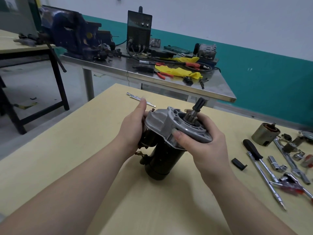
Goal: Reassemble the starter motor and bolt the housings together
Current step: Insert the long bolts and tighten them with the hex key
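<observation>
Far left: a blue bench vise (72, 31) sits on the left end of a steel table (211, 92), with dark scraps around its base.
Far centre: a black welding machine (139, 29) stands upright on the same steel table, cables coiled at its foot; to its right lie yellow cloths (179, 71) and orange-handled pliers (163, 75).
Wooden table (67, 150): pale yellow top, nearest the camera, bearing everything below.
Long bolts (140, 98): two thin silver rods lying side by side, just beyond the left hand, apart from the motor.
Left hand (133, 126): wrapped round the left side of the motor at the solenoid, thumb raised and pointing away; its fingers are hidden behind the housing.
Starter motor (162, 156): centre of the wooden table, tilted, black cylindrical body toward the camera with its rear end on or just above the tabletop, I cannot tell which.
Grey front housing (162, 122): seated on the far, upper end of the black body, the pinion gear (199, 103) sticking up and away from it.
Right hand (201, 145): clasps the round flange of the grey housing, thumb pressed on its near face, fingers curled over the far rim.
Right of motor: a small black plastic piece (238, 164), then a black-handled screwdriver (254, 150).
Far right edge: a brass-coloured cylindrical casing (265, 134) standing upright, with ratchets, sockets and extension bars (288, 177) scattered nearer.
</observation>
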`<state>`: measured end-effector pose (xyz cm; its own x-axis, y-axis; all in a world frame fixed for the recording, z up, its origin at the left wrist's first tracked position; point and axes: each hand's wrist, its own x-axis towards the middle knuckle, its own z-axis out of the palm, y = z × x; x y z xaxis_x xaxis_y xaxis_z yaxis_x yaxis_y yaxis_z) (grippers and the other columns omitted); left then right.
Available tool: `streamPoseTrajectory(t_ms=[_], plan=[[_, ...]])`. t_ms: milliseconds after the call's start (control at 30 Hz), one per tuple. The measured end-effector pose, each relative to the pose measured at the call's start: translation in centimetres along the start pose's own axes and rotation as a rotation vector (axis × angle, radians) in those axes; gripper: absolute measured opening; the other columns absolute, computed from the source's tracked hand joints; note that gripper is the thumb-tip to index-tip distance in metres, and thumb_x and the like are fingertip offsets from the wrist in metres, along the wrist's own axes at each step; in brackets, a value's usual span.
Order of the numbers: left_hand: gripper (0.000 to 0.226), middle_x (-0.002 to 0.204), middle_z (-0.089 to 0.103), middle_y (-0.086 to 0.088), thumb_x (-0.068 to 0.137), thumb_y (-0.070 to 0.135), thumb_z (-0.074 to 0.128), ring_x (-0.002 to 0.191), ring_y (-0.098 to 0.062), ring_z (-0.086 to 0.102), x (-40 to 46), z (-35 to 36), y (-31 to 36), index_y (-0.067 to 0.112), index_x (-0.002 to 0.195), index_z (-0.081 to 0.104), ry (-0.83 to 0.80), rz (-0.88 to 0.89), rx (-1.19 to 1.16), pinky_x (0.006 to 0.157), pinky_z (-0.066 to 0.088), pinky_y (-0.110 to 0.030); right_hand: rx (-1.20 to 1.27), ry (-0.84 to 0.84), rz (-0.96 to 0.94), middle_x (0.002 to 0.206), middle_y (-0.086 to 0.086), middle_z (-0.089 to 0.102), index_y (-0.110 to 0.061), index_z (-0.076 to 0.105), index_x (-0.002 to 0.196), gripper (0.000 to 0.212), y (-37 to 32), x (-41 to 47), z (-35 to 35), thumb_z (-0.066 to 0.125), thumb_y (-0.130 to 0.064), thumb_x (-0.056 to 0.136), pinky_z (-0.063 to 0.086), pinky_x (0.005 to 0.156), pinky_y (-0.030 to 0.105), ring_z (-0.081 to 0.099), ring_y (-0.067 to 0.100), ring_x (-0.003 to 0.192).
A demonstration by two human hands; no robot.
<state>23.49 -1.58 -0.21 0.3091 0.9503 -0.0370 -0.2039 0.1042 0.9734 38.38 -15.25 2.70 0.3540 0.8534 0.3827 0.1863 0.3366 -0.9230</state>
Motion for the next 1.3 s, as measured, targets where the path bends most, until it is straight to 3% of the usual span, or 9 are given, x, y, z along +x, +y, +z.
streamPoseTrajectory(t_ms=[133, 300, 400, 633, 800, 900, 1033, 1167, 1300], plan=[[0.073, 0.077, 0.070, -0.007, 0.082, 0.090, 0.044, 0.075, -0.025, 0.069, 0.0, 0.1, 0.1, 0.022, 0.072, 0.070, 0.029, 0.089, 0.078, 0.078, 0.054, -0.042, -0.054, 0.015, -0.034, 0.117, -0.005, 0.076, -0.024, 0.070, 0.125, 0.060, 0.0, -0.3, 0.1, 0.096, -0.020, 0.071, 0.063, 0.090, 0.033, 0.073, 0.014, 0.111], [0.075, 0.069, 0.065, 0.000, 0.073, 0.097, 0.044, 0.064, -0.014, 0.065, -0.3, 0.0, 0.2, 0.026, 0.070, 0.067, 0.024, 0.124, 0.103, 0.061, 0.053, -0.030, 0.027, 0.025, -0.010, 0.113, -0.003, 0.077, -0.021, 0.071, 0.123, 0.058, 0.3, -0.5, 0.6, 0.096, -0.022, 0.071, 0.063, 0.084, 0.031, 0.075, 0.018, 0.108], [0.066, 0.057, 0.058, 0.008, 0.085, 0.087, 0.045, 0.051, -0.005, 0.058, -0.2, 0.0, 0.3, 0.030, 0.054, 0.057, 0.034, 0.151, 0.106, 0.047, 0.047, -0.018, 0.005, -0.011, -0.020, 0.111, -0.002, 0.078, -0.021, 0.072, 0.121, 0.054, 0.0, 0.0, -0.1, 0.090, -0.019, 0.070, 0.062, 0.081, 0.028, 0.076, 0.018, 0.105], [0.034, 0.070, 0.051, -0.010, 0.085, 0.049, 0.068, 0.059, -0.019, 0.053, 0.0, 0.3, -0.2, 0.019, 0.069, 0.068, -0.043, 0.123, -0.017, 0.054, 0.044, -0.025, 0.029, -0.022, -0.013, 0.114, -0.001, 0.077, -0.022, 0.071, 0.124, 0.056, 0.7, 0.0, -1.0, 0.089, -0.018, 0.071, 0.061, 0.079, 0.028, 0.075, 0.020, 0.107], [0.035, 0.082, 0.047, -0.015, 0.090, 0.042, 0.065, 0.067, -0.025, 0.049, -0.1, 0.1, -0.2, 0.008, 0.097, 0.067, -0.125, 0.084, -0.098, 0.059, 0.041, -0.031, 0.039, -0.081, 0.016, 0.121, -0.004, 0.076, -0.031, 0.070, 0.127, 0.066, 0.9, 0.0, -1.4, 0.092, -0.037, 0.065, 0.061, 0.080, 0.024, 0.073, 0.017, 0.112], [0.033, 0.075, 0.044, -0.014, 0.088, 0.042, 0.064, 0.060, -0.023, 0.047, -0.1, 0.2, -0.1, 0.009, 0.089, 0.065, -0.115, 0.079, -0.096, 0.054, 0.040, -0.027, -0.093, 0.015, 0.020, 0.128, -0.016, 0.068, -0.042, 0.062, 0.137, 0.076, 0.5, -0.1, -2.4, 0.085, -0.054, 0.065, 0.058, 0.070, 0.019, 0.072, 0.005, 0.095], [0.031, 0.073, 0.046, -0.012, 0.086, 0.044, 0.066, 0.065, -0.026, 0.047, -0.4, 0.4, -0.1, 0.014, 0.075, 0.067, -0.089, 0.079, -0.097, 0.060, 0.041, -0.032, -0.236, 0.368, -0.489, 0.107, 0.000, 0.065, -0.030, 0.065, 0.128, 0.035, -2.5, 0.5, -5.1, 0.066, -0.051, 0.099, 0.035, 0.052, 0.033, 0.047, 0.012, 0.062], [0.040, 0.060, 0.038, -0.005, 0.087, 0.040, 0.065, 0.053, -0.021, 0.039, -0.5, 0.6, -0.1, 0.011, 0.064, 0.052, -0.111, 0.110, -0.050, 0.053, 0.036, -0.028, -0.869, -0.013, -0.895, 0.096, -0.022, 0.065, -0.034, 0.076, 0.117, 0.018, -8.3, 4.1, -2.6, 0.064, -0.028, 0.106, 0.047, 0.065, 0.024, 0.058, 0.000, 0.075], [0.050, 0.076, 0.043, -0.014, 0.087, 0.032, 0.064, 0.069, -0.030, 0.036, -0.8, 0.6, 0.2, -0.016, 0.080, 0.053, -0.119, 0.159, -0.059, 0.058, 0.033, -0.039, -1.358, -0.575, -0.432, 0.103, -0.021, 0.071, -0.041, 0.078, 0.112, 0.019, -10.9, 8.5, 2.6, 0.063, -0.044, 0.102, 0.060, 0.079, 0.040, 0.066, 0.009, 0.097]])
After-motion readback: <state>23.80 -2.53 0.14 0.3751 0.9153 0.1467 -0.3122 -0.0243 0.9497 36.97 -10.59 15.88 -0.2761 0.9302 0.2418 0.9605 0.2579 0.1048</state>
